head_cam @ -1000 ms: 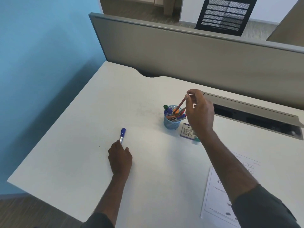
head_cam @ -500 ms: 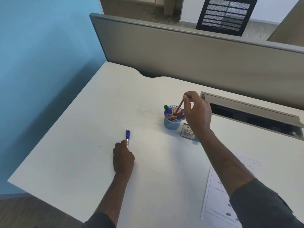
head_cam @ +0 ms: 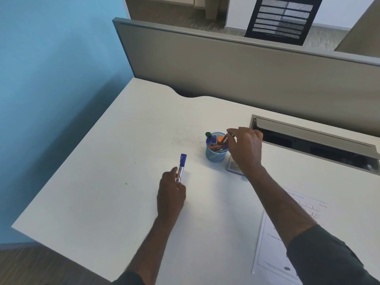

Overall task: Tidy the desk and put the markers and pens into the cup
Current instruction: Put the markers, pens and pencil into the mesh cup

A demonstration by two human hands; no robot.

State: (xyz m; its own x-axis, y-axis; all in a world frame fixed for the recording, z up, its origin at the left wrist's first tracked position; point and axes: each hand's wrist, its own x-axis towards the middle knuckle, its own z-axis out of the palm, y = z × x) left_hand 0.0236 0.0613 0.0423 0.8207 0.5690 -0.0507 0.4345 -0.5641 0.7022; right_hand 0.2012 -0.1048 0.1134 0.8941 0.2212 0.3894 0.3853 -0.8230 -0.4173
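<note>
A blue mesh cup stands mid-desk, filled with several markers and pens. My right hand hovers at its right rim, fingertips pinching the top of a thin red pen whose lower end is down in the cup. My left hand is nearer me on the white desk, gripping the lower end of a marker with a blue cap that points away toward the cup.
A small printed card lies just right of the cup, partly under my right wrist. A printed sheet lies at the front right. An open cable tray runs along the back right, with a grey partition behind.
My right hand has lowered the red pen into the cup. My left hand has slid right and forward with the blue-capped marker, turning it more upright toward the cup.
</note>
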